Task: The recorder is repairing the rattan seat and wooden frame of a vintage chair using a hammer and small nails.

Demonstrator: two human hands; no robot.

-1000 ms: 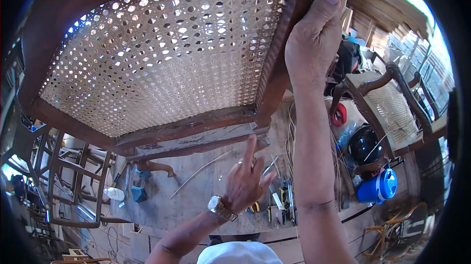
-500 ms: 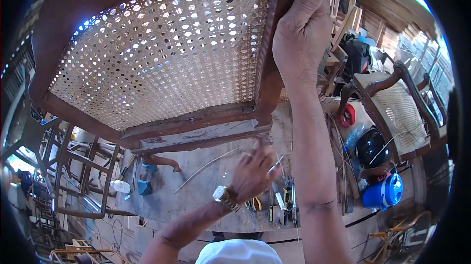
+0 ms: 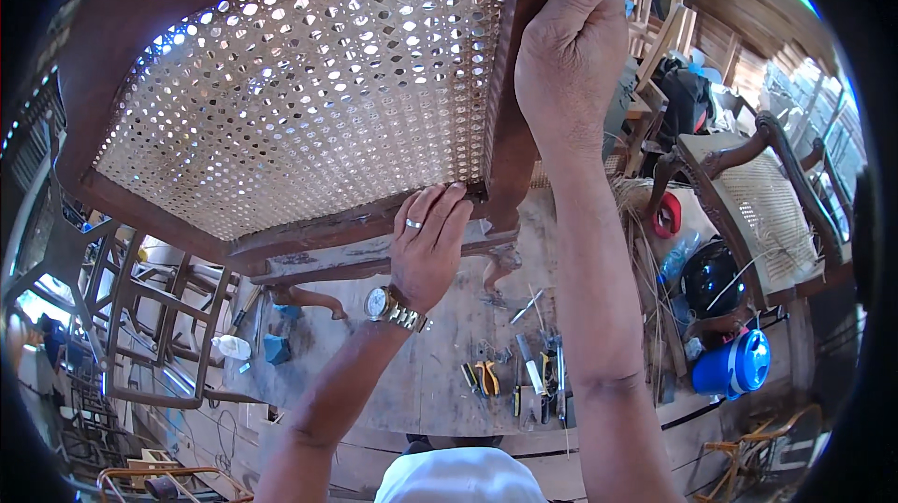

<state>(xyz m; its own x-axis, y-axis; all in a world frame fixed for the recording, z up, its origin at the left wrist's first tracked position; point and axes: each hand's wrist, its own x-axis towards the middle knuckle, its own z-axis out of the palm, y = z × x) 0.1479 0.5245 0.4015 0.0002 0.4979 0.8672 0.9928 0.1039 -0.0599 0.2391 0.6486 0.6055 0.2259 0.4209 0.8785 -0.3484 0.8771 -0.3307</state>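
Note:
A dark wooden chair with a panel of woven cane is tilted up in front of me over the workbench. My right hand grips the right side of its frame high up, thumb pointing upward. Lower down, my left hand, with a ring and a wristwatch, has its bent fingers hooked over the rail at the cane's bottom edge, near the right corner. Those fingertips are partly hidden, and I cannot tell whether they pinch anything small. Carved chair legs show beneath the rail.
Orange-handled pliers and several hand tools lie on the bench before me. To the right are loose cane strands, a black helmet, a blue jug and another caned chair. Bare chair frames stand left.
My left hand has moved up and left from near the carved leg to the rail below the cane. A pale strand no longer shows on the bench. My right hand keeps its grip.

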